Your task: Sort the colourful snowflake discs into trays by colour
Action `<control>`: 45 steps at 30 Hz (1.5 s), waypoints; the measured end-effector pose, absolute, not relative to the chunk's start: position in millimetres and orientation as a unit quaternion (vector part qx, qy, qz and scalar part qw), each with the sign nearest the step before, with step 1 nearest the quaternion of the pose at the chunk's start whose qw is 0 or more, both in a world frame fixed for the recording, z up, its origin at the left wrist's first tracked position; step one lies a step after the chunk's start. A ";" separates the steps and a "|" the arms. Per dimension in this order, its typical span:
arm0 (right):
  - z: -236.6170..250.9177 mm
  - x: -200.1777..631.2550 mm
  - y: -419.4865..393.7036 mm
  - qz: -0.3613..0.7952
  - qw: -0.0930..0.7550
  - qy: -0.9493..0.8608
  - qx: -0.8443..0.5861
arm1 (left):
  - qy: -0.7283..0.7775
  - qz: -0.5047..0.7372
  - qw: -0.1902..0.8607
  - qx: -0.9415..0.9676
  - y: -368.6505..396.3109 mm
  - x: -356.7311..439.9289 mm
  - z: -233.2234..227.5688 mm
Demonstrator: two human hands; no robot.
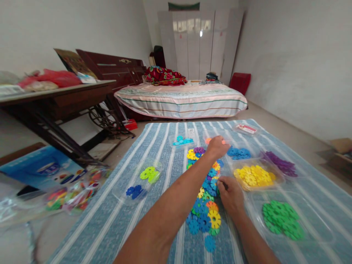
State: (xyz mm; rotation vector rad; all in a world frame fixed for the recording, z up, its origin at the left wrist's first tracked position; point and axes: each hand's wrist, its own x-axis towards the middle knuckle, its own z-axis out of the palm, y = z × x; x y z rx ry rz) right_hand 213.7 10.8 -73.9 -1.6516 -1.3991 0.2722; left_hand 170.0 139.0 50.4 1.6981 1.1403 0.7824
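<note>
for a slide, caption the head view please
Left hand at orange discs, right hand beside a mixed pile of notched discs on striped cloth

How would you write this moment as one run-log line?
left hand: at orange pieces | right hand: at mixed pile | both grips: unclear | yellow pieces: right of pile

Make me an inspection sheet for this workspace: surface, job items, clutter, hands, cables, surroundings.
Surface: striped blue cloth, spread flat.
Job items: mixed flower-shaped pieces piled mid-cloth; yellow pieces, green pieces and purple pieces in clear containers at right.
Clutter: blue box and bagged items left of the cloth.
Hands: left hand at the orange pieces; right hand by the pile's right edge; grip unclear.
Cables: none certain; blurred cord-like strip, lower left.
Surroundings: bed, wardrobe beyond.
</note>
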 end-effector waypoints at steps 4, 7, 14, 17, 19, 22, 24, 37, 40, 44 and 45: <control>-73.7 213.9 10.8 0.113 0.455 -0.565 -0.679 | 0.450 0.232 0.290 0.812 126.4 130.5 44.1; -75.9 214.8 11.6 0.110 0.442 -0.567 -0.686 | 0.451 0.145 0.221 0.852 105.7 85.9 32.7; -78.8 216.6 12.1 0.098 0.434 -0.573 -0.689 | 0.490 0.022 0.150 0.858 60.8 41.1 12.2; -77.3 216.4 11.0 0.095 0.436 -0.574 -0.686 | 0.487 0.015 0.126 0.864 51.3 43.6 7.2; -76.4 216.4 10.6 0.097 0.430 -0.577 -0.688 | 0.484 0.011 0.117 0.867 49.4 45.7 4.9; -76.0 217.0 10.9 0.100 0.423 -0.581 -0.688 | 0.492 0.022 0.139 0.859 52.5 45.8 2.4; -76.4 217.4 11.2 0.100 0.426 -0.582 -0.685 | 0.500 0.056 0.184 0.844 57.8 42.6 0.9; -78.4 218.1 11.9 0.097 0.427 -0.582 -0.685 | 0.612 0.168 0.177 0.753 87.9 5.5 3.6; -77.3 217.6 11.2 0.097 0.430 -0.582 -0.684 | 0.597 0.140 0.160 0.774 81.5 6.0 -0.6; -76.5 217.1 10.7 0.099 0.431 -0.582 -0.682 | 0.574 0.155 0.206 0.777 76.6 4.9 -7.0; -76.5 217.2 10.8 0.100 0.432 -0.582 -0.681 | 0.570 0.164 0.215 0.776 76.6 3.9 -8.2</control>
